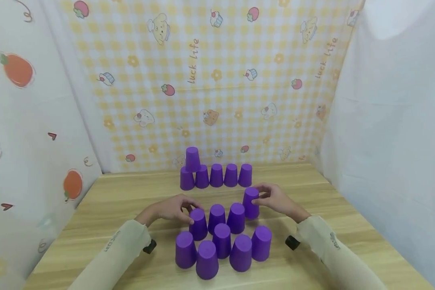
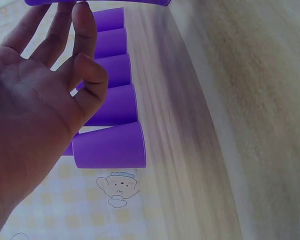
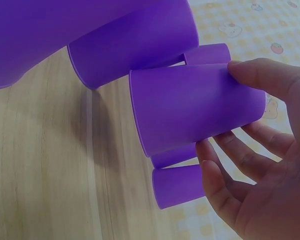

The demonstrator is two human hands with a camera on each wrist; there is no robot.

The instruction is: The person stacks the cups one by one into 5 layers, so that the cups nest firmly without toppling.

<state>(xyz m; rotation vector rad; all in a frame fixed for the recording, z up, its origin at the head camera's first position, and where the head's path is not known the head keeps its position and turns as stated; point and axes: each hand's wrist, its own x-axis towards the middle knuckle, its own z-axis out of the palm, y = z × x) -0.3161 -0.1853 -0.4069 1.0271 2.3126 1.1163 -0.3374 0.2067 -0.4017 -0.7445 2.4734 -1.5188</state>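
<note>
My left hand (image 1: 175, 207) pinches an upside-down purple cup (image 1: 198, 225), thumb on its near side and fingers behind. In the left wrist view only a strip of this cup (image 2: 100, 2) shows at the top edge. Another purple cup (image 1: 250, 209) is held by my right hand (image 1: 273, 198), farther back and to the right. The right wrist view shows this cup (image 3: 190, 107) between the thumb on one side and the fingertips on the other. Two more upside-down cups (image 1: 216, 217) stand between the hands.
Several upside-down purple cups (image 1: 206, 262) stand loosely grouped nearer me. At the back, a row of them (image 1: 230, 176) lines up, with one cup (image 1: 192, 159) stacked over the two leftmost. A patterned cloth (image 1: 217, 100) hangs behind the wooden table (image 1: 130, 189); white cloth flanks both sides.
</note>
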